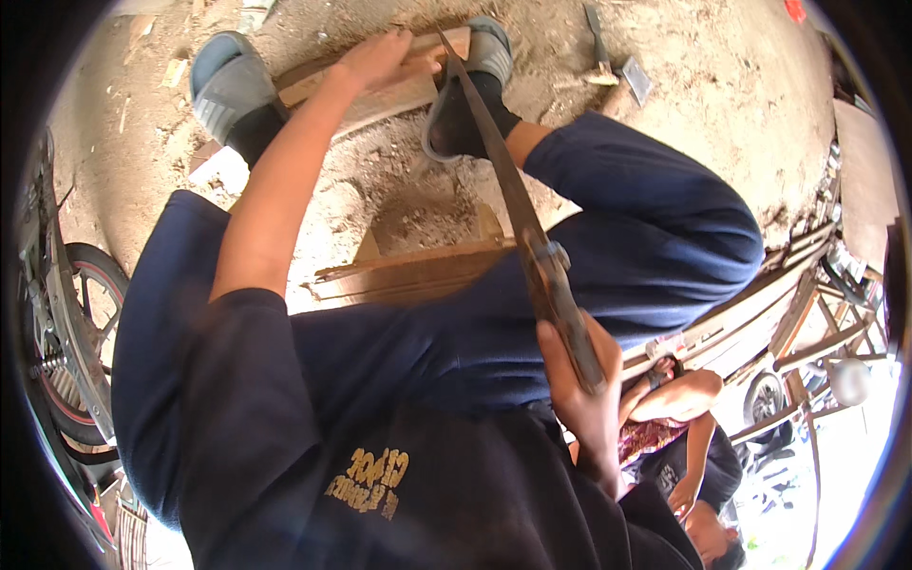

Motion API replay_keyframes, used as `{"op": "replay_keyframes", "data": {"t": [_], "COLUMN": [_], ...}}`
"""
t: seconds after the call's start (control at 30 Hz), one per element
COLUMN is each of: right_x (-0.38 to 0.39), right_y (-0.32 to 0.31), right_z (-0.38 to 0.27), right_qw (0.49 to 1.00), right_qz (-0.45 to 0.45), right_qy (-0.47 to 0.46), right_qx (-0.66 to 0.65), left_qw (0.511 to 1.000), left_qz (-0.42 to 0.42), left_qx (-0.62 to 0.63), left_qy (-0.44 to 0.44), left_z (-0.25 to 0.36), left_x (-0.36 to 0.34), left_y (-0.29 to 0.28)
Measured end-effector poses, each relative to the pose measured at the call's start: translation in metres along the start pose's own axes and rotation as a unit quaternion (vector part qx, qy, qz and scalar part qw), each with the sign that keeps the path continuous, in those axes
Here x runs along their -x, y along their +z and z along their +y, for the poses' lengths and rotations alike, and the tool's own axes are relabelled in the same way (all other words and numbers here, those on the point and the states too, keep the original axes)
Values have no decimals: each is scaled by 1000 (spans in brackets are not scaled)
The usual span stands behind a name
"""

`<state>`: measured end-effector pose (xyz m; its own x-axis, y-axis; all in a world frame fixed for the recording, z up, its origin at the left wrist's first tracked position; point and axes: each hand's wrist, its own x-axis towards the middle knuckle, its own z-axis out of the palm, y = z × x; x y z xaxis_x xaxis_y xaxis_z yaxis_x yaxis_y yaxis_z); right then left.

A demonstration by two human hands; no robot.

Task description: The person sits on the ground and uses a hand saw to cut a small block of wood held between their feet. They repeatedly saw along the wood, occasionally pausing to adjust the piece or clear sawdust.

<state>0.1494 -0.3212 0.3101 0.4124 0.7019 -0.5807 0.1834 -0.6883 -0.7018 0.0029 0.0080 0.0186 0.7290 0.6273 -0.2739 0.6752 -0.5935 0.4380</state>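
Observation:
My left hand [378, 62] grips a light wooden board [385, 103] that lies between my sandaled feet [228, 85]. My right hand [579, 366] is wrapped round the handle end of a long, dark, tapered saw-like tool [494, 152] with a metal fitting near the grip. Its narrow tip reaches the board just right of my left hand, beside my right foot. Under me is a wooden plank seat [399, 271], partly hidden by my legs.
A small hand tool [598, 47] and flat metal piece [635, 81] lie on the dirt ground at upper right. A motorbike [71, 323] stands at left. Another person [689, 446] is at lower right, near planks, a wooden frame [807, 351] and a wheel.

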Motion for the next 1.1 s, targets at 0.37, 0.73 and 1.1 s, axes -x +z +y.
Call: {"op": "replay_keyframes", "data": {"t": [0.37, 0.73, 1.1], "right_x": [-35, -39, -35], "right_y": [23, 19, 19], "right_z": [1, -5, -13], "right_qw": [1000, 1000, 998], "right_qz": [-26, -10, -19], "right_qy": [-10, 1, 58], "right_qx": [-2, -3, -35], "left_qw": [999, 995, 991], "left_qz": [-3, 85, 90], "left_qx": [-49, -53, -103], "left_qy": [-1, 6, 2], "left_z": [0, -6, -5], "left_x": [-4, -10, -10], "left_y": [9, 29, 27]}}
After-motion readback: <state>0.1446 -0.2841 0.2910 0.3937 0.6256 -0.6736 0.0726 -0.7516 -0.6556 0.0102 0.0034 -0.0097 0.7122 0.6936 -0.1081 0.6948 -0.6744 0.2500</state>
